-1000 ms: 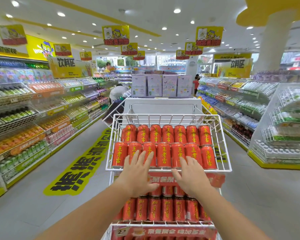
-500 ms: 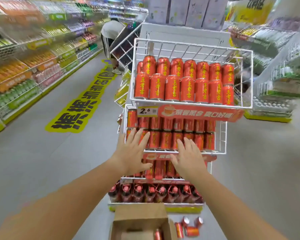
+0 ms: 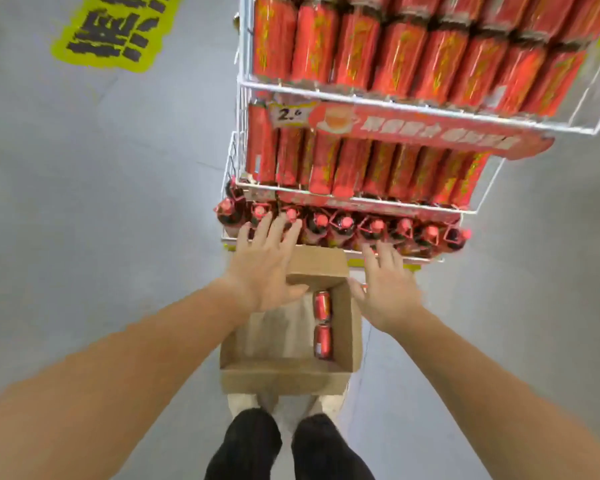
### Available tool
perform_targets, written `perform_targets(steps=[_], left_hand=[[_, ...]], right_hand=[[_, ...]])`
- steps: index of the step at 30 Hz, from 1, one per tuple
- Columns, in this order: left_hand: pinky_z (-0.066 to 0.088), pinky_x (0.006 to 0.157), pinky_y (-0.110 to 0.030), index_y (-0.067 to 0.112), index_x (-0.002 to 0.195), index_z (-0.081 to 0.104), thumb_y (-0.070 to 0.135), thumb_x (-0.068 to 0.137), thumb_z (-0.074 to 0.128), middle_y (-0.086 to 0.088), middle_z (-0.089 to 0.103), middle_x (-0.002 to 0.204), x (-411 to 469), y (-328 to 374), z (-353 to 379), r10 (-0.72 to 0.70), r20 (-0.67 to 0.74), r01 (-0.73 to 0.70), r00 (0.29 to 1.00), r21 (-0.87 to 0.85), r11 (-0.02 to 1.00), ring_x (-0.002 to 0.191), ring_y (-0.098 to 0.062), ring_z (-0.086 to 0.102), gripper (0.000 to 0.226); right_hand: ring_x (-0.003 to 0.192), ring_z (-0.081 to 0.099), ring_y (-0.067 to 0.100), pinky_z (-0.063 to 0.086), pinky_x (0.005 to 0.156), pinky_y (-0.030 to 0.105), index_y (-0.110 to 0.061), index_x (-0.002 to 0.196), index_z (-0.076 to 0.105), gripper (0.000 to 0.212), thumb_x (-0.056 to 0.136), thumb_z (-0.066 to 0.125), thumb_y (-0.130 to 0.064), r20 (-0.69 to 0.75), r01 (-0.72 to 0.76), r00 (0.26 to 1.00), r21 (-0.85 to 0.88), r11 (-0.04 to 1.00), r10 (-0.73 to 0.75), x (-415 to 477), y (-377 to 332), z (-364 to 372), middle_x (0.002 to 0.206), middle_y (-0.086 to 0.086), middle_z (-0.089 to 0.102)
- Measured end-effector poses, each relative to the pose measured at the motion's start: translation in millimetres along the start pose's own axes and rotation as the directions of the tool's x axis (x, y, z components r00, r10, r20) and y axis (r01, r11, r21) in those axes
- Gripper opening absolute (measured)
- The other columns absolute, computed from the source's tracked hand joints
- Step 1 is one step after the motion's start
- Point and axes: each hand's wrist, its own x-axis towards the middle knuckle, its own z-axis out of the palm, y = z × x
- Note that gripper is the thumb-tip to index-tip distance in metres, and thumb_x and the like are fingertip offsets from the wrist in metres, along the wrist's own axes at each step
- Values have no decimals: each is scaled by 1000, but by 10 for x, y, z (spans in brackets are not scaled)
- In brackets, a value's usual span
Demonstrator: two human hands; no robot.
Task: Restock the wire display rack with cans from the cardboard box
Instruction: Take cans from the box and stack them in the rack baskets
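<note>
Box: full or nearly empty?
Nearly empty. The box holds only two cans, lying on their sides along its right wall; the rest in view is bare cardboard.

Yellow black-lettered floor sticker on grey floor; row of red-capped bottles

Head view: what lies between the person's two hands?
The far flap of the cardboard box lies between the left hand and the right hand, shown in the head view.
</note>
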Motion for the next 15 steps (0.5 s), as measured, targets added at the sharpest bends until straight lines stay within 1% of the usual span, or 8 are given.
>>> perform_targets(steps=[1,3,4,6,7,10,13,15], left_hand=[[17,120,-59,15,161,8,81,75,46,-15,13,167,31,26,277,-8,55,9,998,-21,1000,154,-35,11,115],[12,121,-58,15,161,1,79,80,48,-14,3,168,93,82,823,-11,148,14,989,-19,1000,154,-34,4,113],[11,121,-57,14,160,0,78,81,47,-14,1,168,127,103,1100,-12,169,15,985,-16,1000,154,-33,3,112],[9,123,-54,16,160,-4,78,82,45,-11,0,168,218,131,1672,-23,207,37,978,-64,997,155,-31,0,111],[7,123,-53,17,160,-7,78,83,44,-10,-1,168,268,141,1929,-31,240,53,970,-86,995,155,-29,-2,111],[5,125,-52,19,159,-12,77,86,41,-8,-3,169,444,153,2663,-43,347,75,937,-81,994,155,-28,-6,108],[8,124,-53,16,160,-9,74,88,44,-10,2,168,659,183,3373,-41,406,94,913,-113,989,155,-31,-2,106],[10,123,-54,16,159,-8,73,87,46,-10,5,166,811,227,3818,-49,436,108,899,-111,988,154,-33,0,107]], right_hand=[[131,46,46,41,107,54,-2,144,46,70,92,39,-49,46,9,999,-14,1000,-8,-10,37,234,141,28,49],[132,41,43,36,109,52,-3,145,41,73,93,23,-51,125,38,992,-25,999,-34,-19,110,697,143,24,45],[132,39,41,35,110,50,-5,145,40,70,94,25,-50,141,27,990,4,1000,-27,-23,140,919,144,22,44],[137,35,35,33,112,45,-10,148,34,63,97,40,-46,170,-14,985,83,996,-1,-9,211,1404,147,16,39],[138,33,32,33,112,41,-12,149,31,62,98,43,-45,180,-26,984,103,994,7,-6,241,1664,148,13,37],[140,32,26,37,111,39,-17,152,27,62,99,40,-49,241,-117,968,165,979,75,17,322,2488,151,7,35],[135,39,22,40,110,40,-22,150,27,60,99,41,-51,318,-210,939,218,953,134,44,375,3214,148,1,38],[136,35,21,38,111,40,-23,150,27,60,99,44,-48,358,-245,922,249,937,146,78,422,3624,148,0,37]])
